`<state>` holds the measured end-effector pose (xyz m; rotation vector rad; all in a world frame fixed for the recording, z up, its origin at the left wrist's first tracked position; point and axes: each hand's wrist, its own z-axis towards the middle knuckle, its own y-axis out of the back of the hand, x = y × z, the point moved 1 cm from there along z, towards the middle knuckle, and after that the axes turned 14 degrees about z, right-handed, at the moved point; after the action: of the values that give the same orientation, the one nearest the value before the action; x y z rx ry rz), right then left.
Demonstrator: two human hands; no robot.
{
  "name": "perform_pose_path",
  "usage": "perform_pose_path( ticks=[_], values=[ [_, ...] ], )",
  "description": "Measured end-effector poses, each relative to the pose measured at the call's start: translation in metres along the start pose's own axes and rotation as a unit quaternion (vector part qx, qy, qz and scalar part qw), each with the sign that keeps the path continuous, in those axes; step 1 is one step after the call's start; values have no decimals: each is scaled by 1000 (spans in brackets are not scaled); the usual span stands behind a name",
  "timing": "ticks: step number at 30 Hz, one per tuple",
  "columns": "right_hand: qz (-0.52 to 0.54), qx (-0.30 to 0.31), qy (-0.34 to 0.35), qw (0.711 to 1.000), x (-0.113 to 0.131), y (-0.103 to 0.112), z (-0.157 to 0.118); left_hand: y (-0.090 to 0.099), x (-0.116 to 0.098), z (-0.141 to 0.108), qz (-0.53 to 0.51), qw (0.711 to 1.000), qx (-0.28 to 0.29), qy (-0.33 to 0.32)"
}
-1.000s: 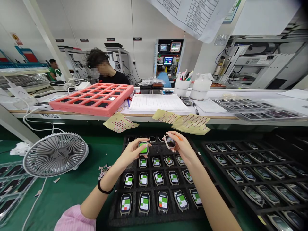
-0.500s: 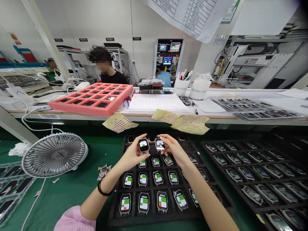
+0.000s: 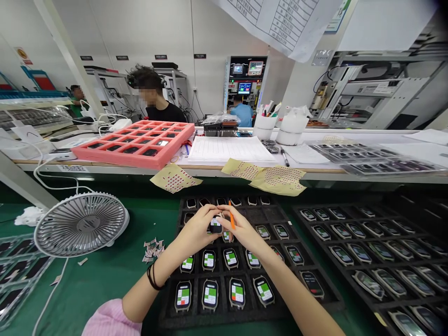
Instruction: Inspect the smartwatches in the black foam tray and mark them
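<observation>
Over the upper part of a black foam tray [image 3: 164, 311], my left hand [image 3: 199, 229] is closed on a smartwatch [image 3: 216, 226] with a lit white-and-green screen. My right hand [image 3: 247, 233] meets it from the other side, its fingertips at the watch's right edge. A thin orange stick [image 3: 231, 215] stands up between the fingers of my right hand; its exact kind is unclear. Beneath both hands, rows of strapless watches lie face up in the tray's pockets, such as a watch [image 3: 210, 295] in the front row. My hands hide some middle pockets.
Another black tray of watches [image 3: 359, 252] lies to the right. A white fan [image 3: 82, 225] and small paper scraps [image 3: 153, 250] are at left. On the shelf stand a pink foam tray [image 3: 168, 156] and paper sheets [image 3: 227, 149]. Yellow dotted sheets [image 3: 280, 179] hang from its edge.
My hands have come together and slightly lower. The watch that my right hand held apart is no longer visible in it. The orange stick now points upward.
</observation>
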<state>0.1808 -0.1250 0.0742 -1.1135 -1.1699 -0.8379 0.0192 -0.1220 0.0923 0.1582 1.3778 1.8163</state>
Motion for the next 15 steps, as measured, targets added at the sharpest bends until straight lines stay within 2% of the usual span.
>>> perform_pose_path(
  ticks=[3, 7, 9, 12, 15],
  values=[
    [11, 30, -5, 999, 9, -2, -5, 3, -1, -2, 30, 999, -31, -19],
    [69, 80, -11, 994, 27, -3, -11, 10, -5, -3, 56, 980, -176, -80],
    [96, 115, -16, 989, 32, -3, -14, 13, -10, -3, 65, 966, -225, -113],
    [139, 157, -30, 977, 33, -2, -15, 16, -16, -3, 72, 956, -250, -137],
    [167, 178, -46, 969, 30, -1, -14, 18, -19, -3, 63, 955, -252, -143]
  ],
)
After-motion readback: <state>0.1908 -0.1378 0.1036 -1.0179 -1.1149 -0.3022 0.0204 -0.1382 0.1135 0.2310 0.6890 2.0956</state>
